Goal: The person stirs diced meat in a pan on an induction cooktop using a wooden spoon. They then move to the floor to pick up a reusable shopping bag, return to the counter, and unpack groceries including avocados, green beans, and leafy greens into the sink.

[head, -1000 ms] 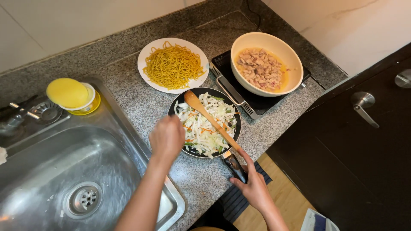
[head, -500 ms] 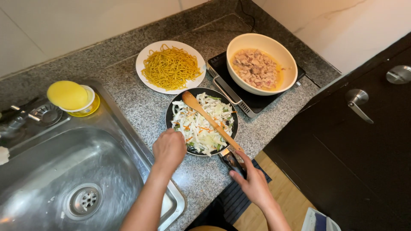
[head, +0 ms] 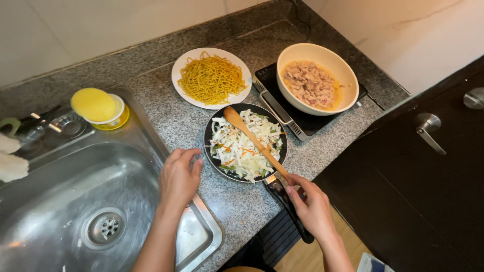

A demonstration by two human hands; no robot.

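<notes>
My right hand [head: 311, 201] grips the near end of the wooden spatula [head: 254, 142] together with the black pan handle [head: 288, 206], fingers curled around both. The spatula's blade lies across the shredded vegetables [head: 244, 146] in the dark pan [head: 245, 142], which sits on the speckled worktop [head: 166, 118] just ahead of that hand. My left hand [head: 180, 176] is released, holding nothing, resting loosely on the worktop at the pan's left side, with the sink [head: 65, 201] directly behind its wrist.

As I judge it, the risk is in the handle: it juts past the worktop edge, so a downward press from my right hand could tip the pan and spill vegetables. A hard sideways push of the spatula could flick strips over the low rim toward my left hand. Beyond the pan, the plate of noodles [head: 212, 78] and the cream bowl of meat [head: 317, 78] stand close enough for a sliding pan to knock them.
</notes>
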